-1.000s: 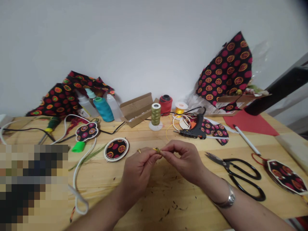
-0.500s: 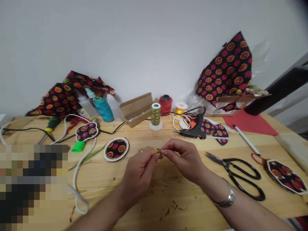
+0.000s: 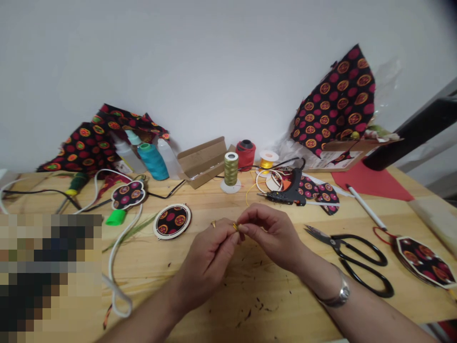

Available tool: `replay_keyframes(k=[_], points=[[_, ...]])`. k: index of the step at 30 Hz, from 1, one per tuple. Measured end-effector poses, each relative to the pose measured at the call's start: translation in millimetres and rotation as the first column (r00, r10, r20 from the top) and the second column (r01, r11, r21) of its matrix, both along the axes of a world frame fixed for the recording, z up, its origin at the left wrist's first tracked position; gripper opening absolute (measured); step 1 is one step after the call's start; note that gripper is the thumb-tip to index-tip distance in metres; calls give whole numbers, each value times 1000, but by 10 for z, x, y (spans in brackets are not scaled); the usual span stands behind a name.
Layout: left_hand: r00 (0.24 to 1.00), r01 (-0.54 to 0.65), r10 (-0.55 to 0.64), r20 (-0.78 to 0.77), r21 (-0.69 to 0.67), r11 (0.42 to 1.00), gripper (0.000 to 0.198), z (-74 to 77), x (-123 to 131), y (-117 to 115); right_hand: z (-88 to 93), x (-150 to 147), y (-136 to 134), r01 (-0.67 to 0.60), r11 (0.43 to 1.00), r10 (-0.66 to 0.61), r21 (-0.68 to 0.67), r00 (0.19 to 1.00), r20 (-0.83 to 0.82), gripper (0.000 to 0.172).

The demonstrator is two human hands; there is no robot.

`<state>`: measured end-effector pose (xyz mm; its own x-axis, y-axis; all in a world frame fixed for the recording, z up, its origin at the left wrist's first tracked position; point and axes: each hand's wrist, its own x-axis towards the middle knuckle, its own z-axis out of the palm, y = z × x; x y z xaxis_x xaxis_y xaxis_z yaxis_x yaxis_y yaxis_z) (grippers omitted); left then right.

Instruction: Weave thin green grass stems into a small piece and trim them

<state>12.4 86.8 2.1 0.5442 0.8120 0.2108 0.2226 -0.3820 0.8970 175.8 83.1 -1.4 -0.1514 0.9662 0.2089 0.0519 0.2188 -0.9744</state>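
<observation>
Above the middle of the table, my left hand (image 3: 213, 250) and my right hand (image 3: 274, 236) meet fingertip to fingertip. Both are closed in a pinch around a short bit of yellow cord (image 3: 234, 226), and most of it is hidden by the fingers. A round fabric-covered disc with a pale rim (image 3: 172, 221) lies to the left of my left hand. Black-handled scissors (image 3: 335, 245) rest to the right of my right hand, blades pointing away to the left. Just beyond my right hand lies a black glue gun (image 3: 285, 193).
An olive thread spool (image 3: 231, 170), a red spool (image 3: 245, 155) and a yellow cord spool (image 3: 268, 161) stand at the back beside an open cardboard box (image 3: 202, 164). A white cable (image 3: 116, 252) loops at left. An octagonal fabric piece (image 3: 423, 262) and a white pen (image 3: 367, 208) lie at right.
Both hands stay pinched together, with only slight shifts of the fingers. My left hand has turned a little, and the yellow bit shows at a different angle.
</observation>
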Motion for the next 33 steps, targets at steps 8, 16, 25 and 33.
replay_keyframes(k=[8, 16, 25, 33], points=[[999, 49, -49, -14, 5, 999, 21, -8, -13, -18, -7, 9, 19, -51, 999, 51, -5, 998, -39, 12], [999, 36, -36, 12, -52, 998, 23, 2, -22, -8, 10, 19, 15, -89, 996, 89, -22, 996, -16, 6], [968, 113, 8, 252, -461, 880, 20, -63, -77, 46, 13, -11, 16, -200, 974, 174, -104, 960, -219, 8], [904, 178, 131, 407, -636, 751, 22, -86, -40, 83, 15, -7, 28, -153, 978, 118, -144, 966, -230, 13]])
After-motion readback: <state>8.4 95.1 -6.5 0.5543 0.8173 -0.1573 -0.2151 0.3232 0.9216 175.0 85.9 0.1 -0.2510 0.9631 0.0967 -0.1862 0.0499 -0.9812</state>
